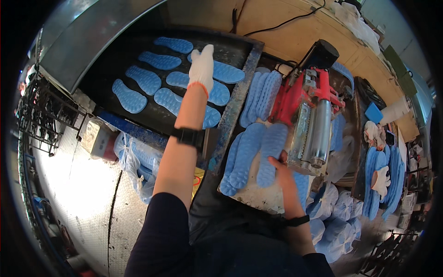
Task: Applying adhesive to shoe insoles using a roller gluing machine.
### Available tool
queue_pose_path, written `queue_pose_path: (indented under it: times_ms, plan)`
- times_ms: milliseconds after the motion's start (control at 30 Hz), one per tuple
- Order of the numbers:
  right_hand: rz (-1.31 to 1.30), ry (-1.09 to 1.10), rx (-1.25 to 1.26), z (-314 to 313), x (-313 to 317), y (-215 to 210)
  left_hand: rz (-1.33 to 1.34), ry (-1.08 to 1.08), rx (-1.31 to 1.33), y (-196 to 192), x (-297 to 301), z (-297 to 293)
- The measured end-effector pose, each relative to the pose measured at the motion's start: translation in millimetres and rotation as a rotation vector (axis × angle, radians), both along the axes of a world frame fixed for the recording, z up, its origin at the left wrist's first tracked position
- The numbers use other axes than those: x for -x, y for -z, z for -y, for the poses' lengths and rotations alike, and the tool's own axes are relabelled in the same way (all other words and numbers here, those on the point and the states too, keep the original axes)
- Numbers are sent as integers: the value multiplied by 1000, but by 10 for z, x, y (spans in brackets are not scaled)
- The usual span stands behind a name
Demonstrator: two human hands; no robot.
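My left hand [201, 69], in a white glove with an orange cuff, reaches over a black tray [115, 71]. Its fingers stretch across a blue insole [229, 73] and hide the middle of it. Two more blue insoles [219, 94] [166, 100] lie partly under my left wrist and forearm. Bare and slightly blurred, my right hand [282, 168] has its thumb and finger at the edge of a textured blue insole [271, 147] on a worn board [258, 198]. Beside that insole, other blue insoles [244, 157] overlap.
Close to my right hand stands a red machine [290, 99] with a metal roller [320, 134]. Several stacked insoles [263, 97] lean behind the board. A raised metal cover [87, 46] slants over the tray's left. Bagged insoles [334, 235] sit low on the right.
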State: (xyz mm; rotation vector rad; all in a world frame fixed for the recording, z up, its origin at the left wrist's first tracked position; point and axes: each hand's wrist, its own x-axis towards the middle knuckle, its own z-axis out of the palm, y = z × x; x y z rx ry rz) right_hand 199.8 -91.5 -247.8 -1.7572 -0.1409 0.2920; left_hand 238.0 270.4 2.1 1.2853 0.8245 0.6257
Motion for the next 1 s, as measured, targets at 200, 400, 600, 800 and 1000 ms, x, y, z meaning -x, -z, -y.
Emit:
queue_pose_path:
  times_ms: [200, 400, 600, 800, 1000]
  plan:
    - [36, -20, -91, 572, 157, -600, 218, 368, -282, 360, 987, 732]
    - [-230, 169, -513, 877, 342, -650, 171, 559, -62, 736, 1309, 1107]
    - [-101, 268, -653, 762, 374, -752, 223, 550, -90, 810, 1335, 1082]
    - [623, 338, 286, 914, -6, -1303, 258, 462, -164, 738, 1406, 1170]
    - [1096, 265, 579, 842, -364, -1860, 608, 551, -23, 233, 1261, 1701]
